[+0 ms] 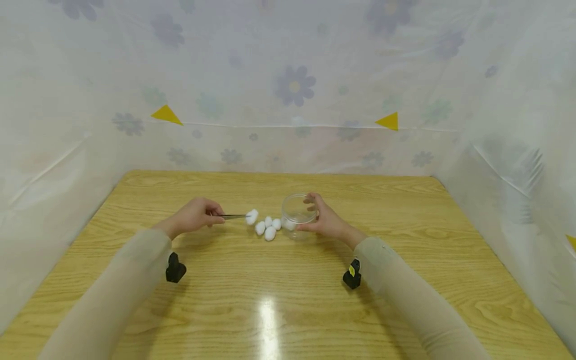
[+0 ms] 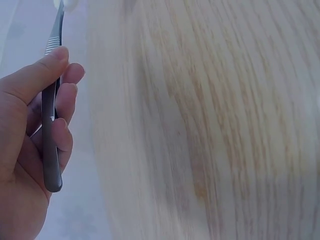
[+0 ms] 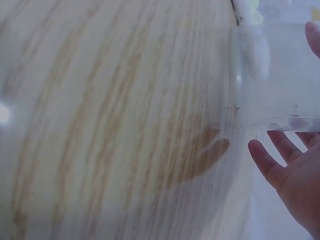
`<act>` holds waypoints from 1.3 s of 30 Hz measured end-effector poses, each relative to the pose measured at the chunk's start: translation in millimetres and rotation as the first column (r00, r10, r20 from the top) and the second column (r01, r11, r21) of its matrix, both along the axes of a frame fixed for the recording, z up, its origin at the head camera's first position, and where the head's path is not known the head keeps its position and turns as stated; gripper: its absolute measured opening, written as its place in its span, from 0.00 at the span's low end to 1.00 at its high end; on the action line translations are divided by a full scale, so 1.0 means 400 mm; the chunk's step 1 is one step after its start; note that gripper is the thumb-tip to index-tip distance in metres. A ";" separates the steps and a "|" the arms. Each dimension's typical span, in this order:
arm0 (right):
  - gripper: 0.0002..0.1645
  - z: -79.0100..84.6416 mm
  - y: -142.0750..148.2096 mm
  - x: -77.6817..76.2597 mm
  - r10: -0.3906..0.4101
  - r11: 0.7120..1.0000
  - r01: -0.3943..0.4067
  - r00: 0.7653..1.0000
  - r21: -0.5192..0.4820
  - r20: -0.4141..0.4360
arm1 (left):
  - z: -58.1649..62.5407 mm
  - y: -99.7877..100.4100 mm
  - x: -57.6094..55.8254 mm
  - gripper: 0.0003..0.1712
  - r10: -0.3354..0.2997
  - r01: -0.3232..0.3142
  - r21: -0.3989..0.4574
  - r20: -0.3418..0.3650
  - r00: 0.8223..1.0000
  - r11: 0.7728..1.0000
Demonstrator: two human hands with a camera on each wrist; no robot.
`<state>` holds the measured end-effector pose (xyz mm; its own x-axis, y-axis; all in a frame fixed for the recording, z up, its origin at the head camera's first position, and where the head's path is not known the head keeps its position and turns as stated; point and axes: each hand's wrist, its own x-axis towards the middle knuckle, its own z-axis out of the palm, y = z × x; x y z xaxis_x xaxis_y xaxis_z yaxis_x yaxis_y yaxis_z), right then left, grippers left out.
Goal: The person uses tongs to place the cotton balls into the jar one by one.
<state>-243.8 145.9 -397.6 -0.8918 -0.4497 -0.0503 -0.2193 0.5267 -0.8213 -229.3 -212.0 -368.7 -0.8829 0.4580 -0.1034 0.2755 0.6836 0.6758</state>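
Observation:
My left hand (image 1: 195, 216) holds metal tweezers (image 1: 234, 216) between thumb and curled fingers. The tips grip a white cotton ball (image 1: 252, 216) in the air, left of several loose cotton balls (image 1: 270, 233) on the table. In the left wrist view the handle of the tweezers (image 2: 52, 160) lies along the fingers, and the cotton ball is cut off at the top edge. With thumb and fingers around its side, my right hand (image 1: 330, 222) grips a clear, open-topped jar (image 1: 299, 216). White shows low at the jar's left; whether inside or behind the wall I cannot tell.
Both hands work above a wood-grain table (image 1: 270, 280). A flower-patterned sheet (image 1: 252, 100) hangs behind it and along the sides. Black wrist cameras (image 1: 175, 268) sit under both forearms.

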 end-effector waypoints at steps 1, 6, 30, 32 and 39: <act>0.55 0.000 0.000 0.000 0.001 1.000 -0.001 1.000 -0.001 0.001 | 0.002 0.001 -0.001 0.08 -0.001 0.001 0.001 -0.006 1.000 1.000; 0.55 -0.002 0.001 -0.002 0.004 1.000 -0.004 1.000 -0.005 0.003 | 0.015 0.008 -0.001 0.09 -0.001 0.001 0.009 -0.022 1.000 1.000; 0.55 -0.003 0.001 -0.005 0.005 1.000 -0.005 1.000 0.000 0.002 | 0.061 0.068 -0.014 0.10 -0.004 0.006 0.043 -0.042 0.999 0.999; 0.55 -0.003 0.001 -0.005 0.007 1.000 -0.007 1.000 -0.001 0.001 | 0.066 0.075 -0.014 0.09 -0.002 0.004 0.043 -0.048 0.999 0.999; 0.56 -0.003 0.000 -0.003 0.007 1.000 -0.007 1.000 -0.009 0.006 | 0.076 0.100 -0.015 0.07 -0.004 0.006 0.048 -0.051 0.999 0.999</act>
<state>-244.8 146.1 -398.9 -0.8883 -0.4564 -0.0521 -0.2176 0.5179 -0.8273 -235.3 -171.9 -338.1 -0.8842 0.4657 -0.0362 0.3135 0.6491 0.6931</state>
